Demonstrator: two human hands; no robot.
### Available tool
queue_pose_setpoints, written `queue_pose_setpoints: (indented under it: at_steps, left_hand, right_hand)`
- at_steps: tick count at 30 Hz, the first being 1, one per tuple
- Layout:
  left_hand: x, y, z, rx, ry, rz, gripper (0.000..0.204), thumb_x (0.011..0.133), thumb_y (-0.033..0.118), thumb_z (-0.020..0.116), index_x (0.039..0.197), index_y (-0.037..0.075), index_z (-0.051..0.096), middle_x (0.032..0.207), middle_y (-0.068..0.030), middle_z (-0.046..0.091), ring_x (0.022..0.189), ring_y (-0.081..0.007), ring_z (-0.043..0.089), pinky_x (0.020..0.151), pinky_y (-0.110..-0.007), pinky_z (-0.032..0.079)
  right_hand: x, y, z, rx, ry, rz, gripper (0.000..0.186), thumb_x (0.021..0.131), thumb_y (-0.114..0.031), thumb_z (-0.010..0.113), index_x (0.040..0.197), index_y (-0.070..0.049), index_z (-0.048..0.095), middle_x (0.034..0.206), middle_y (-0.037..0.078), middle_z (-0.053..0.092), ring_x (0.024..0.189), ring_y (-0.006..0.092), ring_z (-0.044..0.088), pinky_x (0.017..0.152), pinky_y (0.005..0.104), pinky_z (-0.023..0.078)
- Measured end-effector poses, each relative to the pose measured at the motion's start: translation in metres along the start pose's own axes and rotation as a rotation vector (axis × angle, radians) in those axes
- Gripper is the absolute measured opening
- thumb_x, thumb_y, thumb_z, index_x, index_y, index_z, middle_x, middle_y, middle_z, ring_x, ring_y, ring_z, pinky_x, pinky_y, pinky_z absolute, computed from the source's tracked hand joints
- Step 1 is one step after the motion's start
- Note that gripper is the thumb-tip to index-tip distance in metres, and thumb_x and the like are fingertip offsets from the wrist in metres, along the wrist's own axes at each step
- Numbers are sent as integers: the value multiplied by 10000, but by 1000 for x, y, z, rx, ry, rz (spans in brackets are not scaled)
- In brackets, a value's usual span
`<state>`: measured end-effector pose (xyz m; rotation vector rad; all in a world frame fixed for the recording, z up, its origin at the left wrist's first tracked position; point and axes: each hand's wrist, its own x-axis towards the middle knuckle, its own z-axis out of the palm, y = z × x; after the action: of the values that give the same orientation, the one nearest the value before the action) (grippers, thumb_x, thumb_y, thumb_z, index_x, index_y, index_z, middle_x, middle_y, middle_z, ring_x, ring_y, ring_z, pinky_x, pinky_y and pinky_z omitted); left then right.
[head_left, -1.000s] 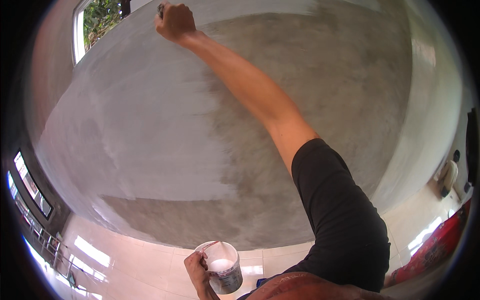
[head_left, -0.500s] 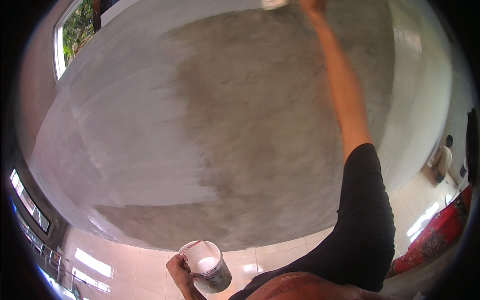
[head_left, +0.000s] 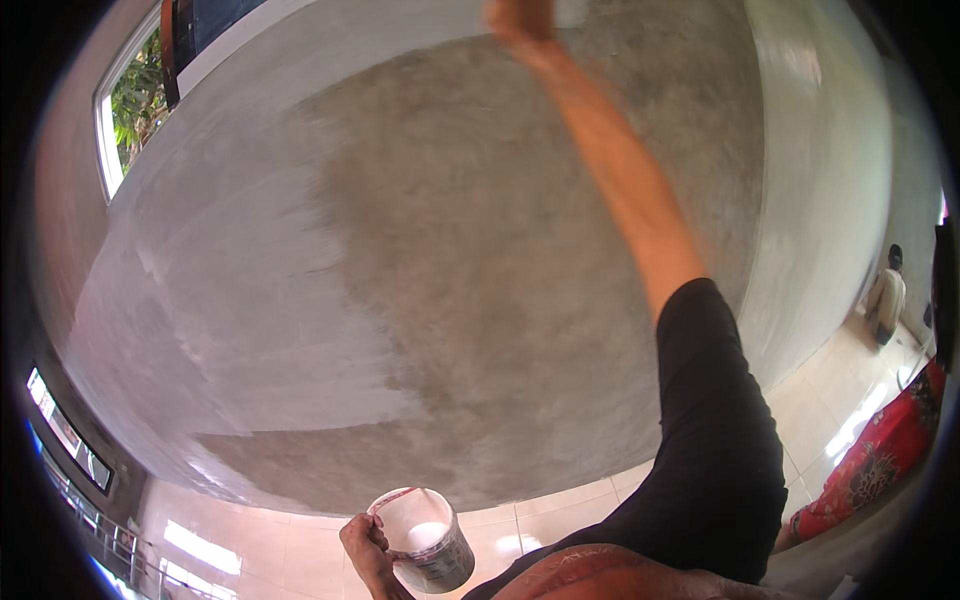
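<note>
My right hand (head_left: 520,20) is raised at the top edge against the grey wall (head_left: 480,270), motion-blurred and closed round something I cannot make out. Lighter, streaky coating covers the wall's left side and top band; the middle and right are darker and mottled. At the bottom, my left hand (head_left: 362,545) grips a pail (head_left: 447,560) at its side, by the red handle. White liquid shows inside the pail.
A window (head_left: 105,130) with foliage is upper left, another (head_left: 70,425) lower left above a metal railing (head_left: 125,550). A person (head_left: 885,300) crouches by the far-right wall on the tiled floor (head_left: 280,555). Red patterned cloth (head_left: 870,460) is at lower right.
My right hand swung from upper left to the right, then came partway back left. The pale tool seen beside it earlier no longer shows. The wall has shifted slightly in view.
</note>
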<state>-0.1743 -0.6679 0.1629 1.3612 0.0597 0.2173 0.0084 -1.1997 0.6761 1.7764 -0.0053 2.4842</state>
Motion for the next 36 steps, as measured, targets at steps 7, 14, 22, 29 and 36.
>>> queue_pose_setpoints:
  at_steps: [7,14,22,29,36]
  left_hand:
    - [-7,-11,-8,39,11,14,296,856,231,548,629,44,516,467,49,360,361,-51,269,335,-240,175]
    - [-1,-8,3,44,9,34,280,855,199,542,629,35,525,468,66,325,367,-31,225,354,-236,129]
    - [1,-3,1,8,21,-18,289,871,190,544,631,31,523,466,71,315,365,-27,221,353,-230,130]
    - [15,-2,9,-32,-18,-49,279,854,172,550,614,34,522,463,72,328,360,-26,222,349,-230,134]
    - [21,-11,31,-48,-58,-37,266,836,163,545,602,40,522,450,63,328,356,-32,235,347,-238,144]
  right_hand:
    - [-13,-153,11,468,13,27,194,777,-156,593,836,17,658,666,221,660,622,379,671,585,464,549]
    - [-8,-28,23,467,151,198,201,771,-177,597,714,14,627,720,251,653,715,448,646,647,527,510]
    - [-23,137,-68,496,99,461,217,751,-172,641,690,36,647,691,212,676,660,357,677,639,456,534]
    - [-8,167,-44,-349,141,253,258,828,-203,590,955,8,667,967,245,685,900,424,642,808,535,494]
    - [-24,12,32,-78,-62,-114,182,744,-110,588,819,49,634,640,220,653,594,368,671,552,461,538]
